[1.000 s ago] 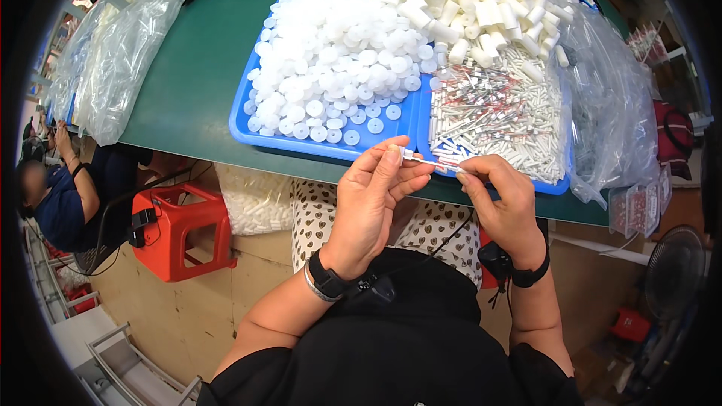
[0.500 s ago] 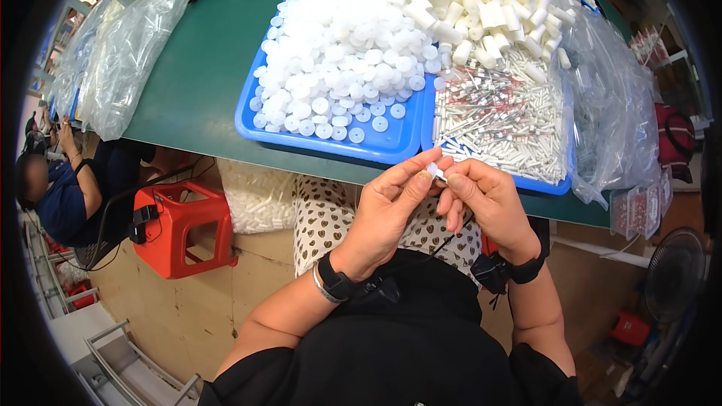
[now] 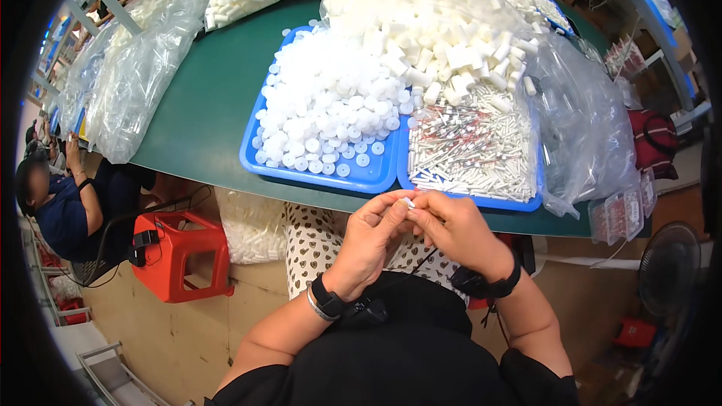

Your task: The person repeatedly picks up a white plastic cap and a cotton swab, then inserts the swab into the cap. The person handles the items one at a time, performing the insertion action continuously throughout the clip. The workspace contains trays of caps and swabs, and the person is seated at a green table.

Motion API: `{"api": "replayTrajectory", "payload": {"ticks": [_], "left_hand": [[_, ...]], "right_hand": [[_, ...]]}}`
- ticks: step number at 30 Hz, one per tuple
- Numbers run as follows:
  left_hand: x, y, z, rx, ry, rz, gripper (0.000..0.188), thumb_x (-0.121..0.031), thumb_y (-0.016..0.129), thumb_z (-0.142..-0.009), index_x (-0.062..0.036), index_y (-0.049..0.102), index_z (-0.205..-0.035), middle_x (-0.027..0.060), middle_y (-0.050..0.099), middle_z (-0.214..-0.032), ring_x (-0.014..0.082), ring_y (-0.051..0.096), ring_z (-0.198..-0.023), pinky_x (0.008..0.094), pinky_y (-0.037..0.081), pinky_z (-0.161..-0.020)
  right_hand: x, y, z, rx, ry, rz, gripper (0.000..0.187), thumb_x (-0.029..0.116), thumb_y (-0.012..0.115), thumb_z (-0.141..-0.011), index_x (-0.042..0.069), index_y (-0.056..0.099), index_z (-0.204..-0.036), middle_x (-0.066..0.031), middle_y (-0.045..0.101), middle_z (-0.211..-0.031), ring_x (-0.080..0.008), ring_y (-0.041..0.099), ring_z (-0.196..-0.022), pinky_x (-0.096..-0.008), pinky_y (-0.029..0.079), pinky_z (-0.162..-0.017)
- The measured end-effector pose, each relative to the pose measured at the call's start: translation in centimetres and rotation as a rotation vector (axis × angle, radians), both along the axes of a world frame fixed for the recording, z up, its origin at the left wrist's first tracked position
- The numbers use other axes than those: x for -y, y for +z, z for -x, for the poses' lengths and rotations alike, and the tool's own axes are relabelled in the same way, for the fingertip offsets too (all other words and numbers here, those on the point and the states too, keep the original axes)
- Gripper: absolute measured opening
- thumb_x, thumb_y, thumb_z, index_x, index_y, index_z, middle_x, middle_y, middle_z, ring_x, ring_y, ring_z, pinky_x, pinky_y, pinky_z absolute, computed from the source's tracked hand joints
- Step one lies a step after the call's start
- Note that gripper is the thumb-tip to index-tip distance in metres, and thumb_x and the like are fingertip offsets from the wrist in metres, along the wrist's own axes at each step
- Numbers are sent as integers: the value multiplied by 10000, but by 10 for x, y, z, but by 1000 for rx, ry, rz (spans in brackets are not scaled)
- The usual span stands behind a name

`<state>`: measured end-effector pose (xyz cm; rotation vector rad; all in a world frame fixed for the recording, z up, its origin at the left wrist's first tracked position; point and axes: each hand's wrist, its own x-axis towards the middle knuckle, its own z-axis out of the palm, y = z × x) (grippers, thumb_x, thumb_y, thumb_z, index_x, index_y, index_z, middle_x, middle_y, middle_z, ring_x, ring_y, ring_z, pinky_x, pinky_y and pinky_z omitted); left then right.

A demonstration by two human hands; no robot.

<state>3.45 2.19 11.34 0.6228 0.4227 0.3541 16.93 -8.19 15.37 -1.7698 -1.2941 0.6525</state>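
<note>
Close together at the table's near edge, my left hand (image 3: 365,244) and my right hand (image 3: 459,233) pinch a small white plastic piece (image 3: 408,203) between their fingertips. Fingers cover most of it, so its full shape is hidden. Just beyond them, a blue tray (image 3: 376,173) holds a heap of translucent white discs (image 3: 327,105) with small centre holes. Beside it on the right, a second blue tray (image 3: 519,204) contains many thin white tubes (image 3: 470,173), with red and dark thin parts lying among them.
A clear bag of thick white foam cylinders (image 3: 459,53) spills over behind the trays on the green table (image 3: 188,105). Crumpled plastic (image 3: 579,120) lies at right. A red stool (image 3: 184,256) stands on the floor at left, near a seated person (image 3: 75,195). A fan (image 3: 669,267) is at right.
The view has shifted, so the trays sit lower and farther left. My fingertips have drawn closer together around the white piece, and the disc shape seen before is now mostly covered.
</note>
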Motion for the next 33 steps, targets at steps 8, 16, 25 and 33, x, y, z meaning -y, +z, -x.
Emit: {"api": "replayTrajectory", "payload": {"ticks": [8, 16, 25, 33], "left_hand": [[-21, 20, -11, -38, 48, -12, 357, -255, 521, -1013, 1, 531, -1261, 146, 658, -1098, 157, 648, -932, 304, 543, -862], [-42, 30, -11, -33, 51, -68, 392, -290, 509, -1018, 11, 528, -1267, 147, 645, -1133, 158, 644, -950, 291, 533, -859], [-29, 35, -27, 33, -134, -227, 335, -271, 488, -1028, 2, 578, -1200, 123, 623, -1188, 175, 634, -1017, 281, 521, -846], [-18, 21, -13, -94, -261, -180, 306, -267, 551, -1004, -23, 615, -1177, 22, 635, -917, 66, 569, -789, 197, 481, -709]], "right_hand": [[-75, 13, -119, 732, -319, -11, 180, 178, 622, -900, 2, 642, -936, -185, 659, -849, -360, 651, -750, -437, 503, -667], [-66, 4, -133, 775, -277, 62, 162, 145, 615, -890, -13, 617, -925, -221, 640, -898, -391, 646, -793, -464, 503, -710], [7, 30, -21, -157, -195, 56, 259, 139, 429, -1036, 11, 573, -1209, -1, 596, -759, -52, 478, -611, -211, 411, -562], [23, 14, -4, -173, -38, 156, 303, 77, 500, -986, -21, 442, -1266, -150, 661, -831, -220, 655, -707, -324, 499, -650]]}}
